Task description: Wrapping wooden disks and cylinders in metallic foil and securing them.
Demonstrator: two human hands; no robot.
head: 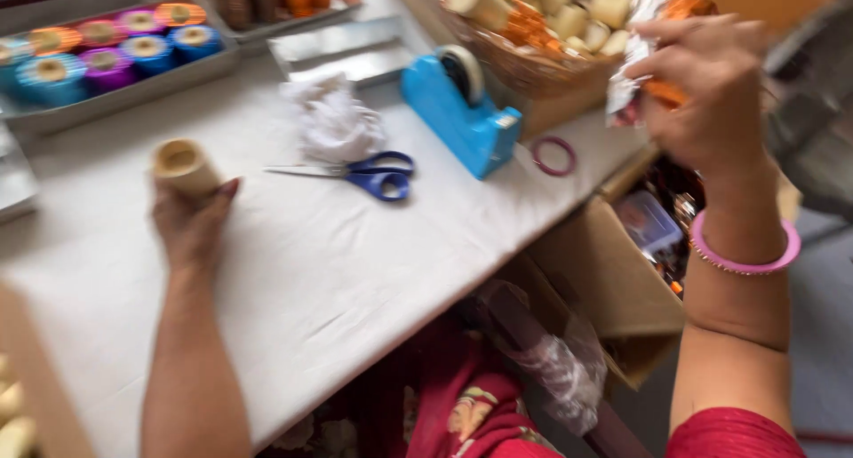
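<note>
Beige cardboard tube [184, 167] stands upright in the closed left hand [191, 223], just above the white table [293, 271]. Well apart, the raised right hand [706, 94] grips a shiny orange and silver wrapper [644, 54] beside the basket [533, 67] of tubes.

White table [293, 271], grey floor [822, 351]

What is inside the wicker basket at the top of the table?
The wicker basket holds cream cylinders and some orange ones. Anything deeper is covered, and the right hand hides its far side.
</note>
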